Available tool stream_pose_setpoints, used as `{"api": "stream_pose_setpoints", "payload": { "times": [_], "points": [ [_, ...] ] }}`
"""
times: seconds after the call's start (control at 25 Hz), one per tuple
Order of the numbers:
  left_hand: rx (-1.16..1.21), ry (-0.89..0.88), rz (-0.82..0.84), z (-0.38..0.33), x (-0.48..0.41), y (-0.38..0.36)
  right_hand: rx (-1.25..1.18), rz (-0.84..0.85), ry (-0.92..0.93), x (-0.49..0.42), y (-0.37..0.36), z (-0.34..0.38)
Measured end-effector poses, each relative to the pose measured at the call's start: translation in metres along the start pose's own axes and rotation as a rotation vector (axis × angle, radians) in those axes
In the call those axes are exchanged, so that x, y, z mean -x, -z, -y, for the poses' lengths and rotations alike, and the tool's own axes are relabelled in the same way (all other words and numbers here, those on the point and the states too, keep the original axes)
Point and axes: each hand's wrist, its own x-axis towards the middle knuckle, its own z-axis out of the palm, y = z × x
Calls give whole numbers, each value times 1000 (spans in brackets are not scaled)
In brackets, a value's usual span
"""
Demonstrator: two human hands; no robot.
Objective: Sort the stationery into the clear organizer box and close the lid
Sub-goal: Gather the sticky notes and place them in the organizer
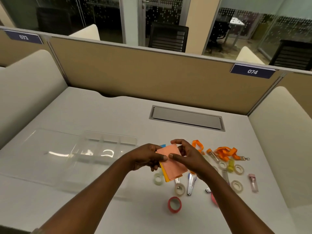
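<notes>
A stack of sticky notes [173, 163], pink on top with yellow and orange sheets under it and a blue corner behind, is held above the desk. My left hand [146, 157] pinches its left edge, thumb on top. My right hand [187, 155] curls around its right side, thumb on the pink sheet and fingers over the far edge. The clear organizer box [108, 149] lies left of my hands, its compartments showing nothing inside and its lid [38, 152] folded open to the left.
Loose stationery lies to the right on the white desk [118, 208]: several clear tape rolls [158, 179], a red tape roll [174, 204], an orange lanyard [224, 152], a metal clip [190, 183], a pink tube [253, 182]. A cable hatch [186, 118] sits further back before the partition.
</notes>
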Motion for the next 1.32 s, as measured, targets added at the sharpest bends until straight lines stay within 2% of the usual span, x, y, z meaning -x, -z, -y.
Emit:
{"api": "stream_pose_setpoints", "payload": {
  "times": [0.08, 0.24, 0.32, 0.44, 0.6, 0.76, 0.88, 1.08, 1.2, 1.32],
  "points": [
    [-60, 23, -37, 6, 10, 10, 7, -38, -43, 3, -11, -1],
    [-190, 53, -138, 26, 25, 21, -78, 99, -133, 12, -40, -16],
    [-136, 43, -321, 45, 26, 15, -60, -14, -148, 15, -61, -26],
    [-56, 38, -564, 84, 25, -5, 112, -164, -146, 24, -96, -46],
    [-346, -79, -734, 133, 28, -38, 304, -287, -92, 49, -142, -80],
    [-537, -141, -737, 162, 32, -51, 383, -399, -84, 65, -172, -101],
    [-646, -143, -699, 173, 32, -52, 378, -419, -98, 66, -179, -109],
    [-659, -138, -671, 180, 34, -56, 462, -454, -111, 60, -179, -114],
    [-673, -134, -666, 179, 35, -56, 476, -409, -124, 57, -178, -113],
    [-670, -124, -700, 172, 35, -54, 474, -437, -124, 55, -174, -110]
  ]
}}
